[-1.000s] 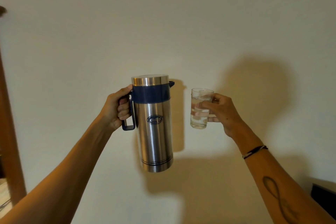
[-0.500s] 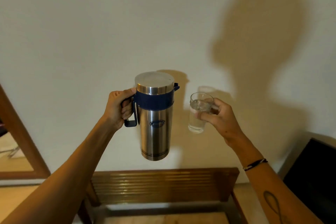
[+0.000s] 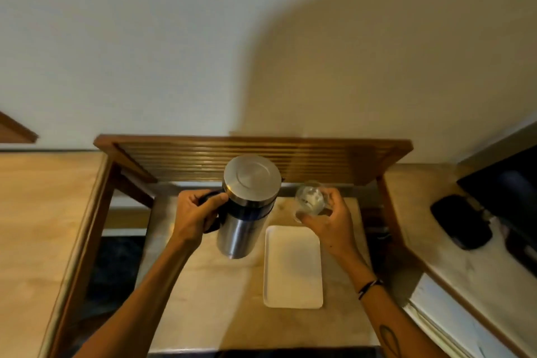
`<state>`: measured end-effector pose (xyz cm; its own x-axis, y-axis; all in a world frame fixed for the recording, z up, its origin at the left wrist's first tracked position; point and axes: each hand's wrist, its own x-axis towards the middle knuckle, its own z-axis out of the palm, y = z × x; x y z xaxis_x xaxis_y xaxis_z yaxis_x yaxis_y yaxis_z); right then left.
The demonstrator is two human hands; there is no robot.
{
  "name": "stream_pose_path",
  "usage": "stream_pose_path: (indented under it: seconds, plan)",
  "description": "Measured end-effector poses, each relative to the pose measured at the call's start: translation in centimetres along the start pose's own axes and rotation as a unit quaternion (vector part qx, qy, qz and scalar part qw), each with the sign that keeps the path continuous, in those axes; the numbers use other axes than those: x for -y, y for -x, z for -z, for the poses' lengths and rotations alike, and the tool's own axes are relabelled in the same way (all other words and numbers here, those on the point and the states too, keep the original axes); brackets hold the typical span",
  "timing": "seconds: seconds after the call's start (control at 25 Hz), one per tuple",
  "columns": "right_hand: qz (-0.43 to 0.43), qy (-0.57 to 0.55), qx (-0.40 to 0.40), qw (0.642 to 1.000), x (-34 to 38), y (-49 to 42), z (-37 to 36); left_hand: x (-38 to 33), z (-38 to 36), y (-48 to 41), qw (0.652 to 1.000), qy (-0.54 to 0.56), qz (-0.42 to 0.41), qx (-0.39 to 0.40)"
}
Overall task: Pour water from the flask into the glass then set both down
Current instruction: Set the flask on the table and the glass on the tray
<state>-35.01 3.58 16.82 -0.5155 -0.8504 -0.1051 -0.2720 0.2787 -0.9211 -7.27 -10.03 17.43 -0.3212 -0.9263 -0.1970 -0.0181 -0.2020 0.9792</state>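
I look down on a steel flask [image 3: 247,206] with a dark blue band and a closed flat lid. My left hand [image 3: 197,212] grips its dark handle and holds it upright above the table. Just to its right, my right hand [image 3: 328,221] is wrapped around a clear glass [image 3: 309,200] with water in it. Both are held in the air over the small wooden table [image 3: 209,293]; the glass hangs just beyond the far end of a white rectangular tray [image 3: 293,267].
The table has a slatted wooden back rail [image 3: 252,157] against a cream wall. Wooden side frames [image 3: 84,227] flank it. A black object [image 3: 462,221] lies on the ledge at right, beside a dark screen [image 3: 511,183].
The view has tilted sharply down from the wall to the table. Flask and glass have come lower with both hands still holding them, and the tray has come into sight.
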Motion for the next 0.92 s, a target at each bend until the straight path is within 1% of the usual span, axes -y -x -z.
stream_pose_path:
  seconds: [0.12,0.2,0.28,0.4,0.52,0.6,0.64,0.68,0.8,0.92]
  plan:
    - [-0.066,0.031,0.024,0.997,-9.9,1.5,-3.3,8.8,1.4,0.5,1.000,-0.007,0.008,-0.020]
    - [-0.113,0.061,0.029,0.991,-16.0,2.1,-5.2,13.8,2.1,0.7,0.999,-0.011,0.046,-0.025]
    - [-0.148,0.083,0.043,0.985,-20.4,2.9,-6.8,17.8,2.6,0.9,0.997,-0.013,0.062,-0.047]
    - [-0.171,0.088,0.059,0.980,-25.6,3.1,-8.8,22.3,2.9,1.1,0.997,-0.016,0.052,-0.062]
    - [-0.185,0.108,0.069,0.974,-28.7,3.4,-10.2,24.9,2.7,1.5,0.991,0.020,0.088,-0.094]
    - [-0.177,0.114,0.077,0.974,-30.0,3.3,-10.9,26.1,2.7,2.2,0.984,0.075,0.112,-0.113]
    - [-0.169,0.120,0.076,0.975,-30.7,3.6,-11.1,26.6,2.9,2.3,0.981,0.101,0.113,-0.121]
    - [-0.172,0.125,0.085,0.973,-31.0,3.9,-11.3,26.9,3.1,2.5,0.981,0.104,0.111,-0.123]
    - [-0.178,0.124,0.090,0.972,-31.8,4.3,-11.4,28.0,3.7,3.7,0.991,0.037,0.086,-0.098]
    - [-0.188,0.137,0.085,0.969,-31.3,5.3,-11.6,28.9,5.0,5.0,0.990,-0.013,0.095,-0.107]
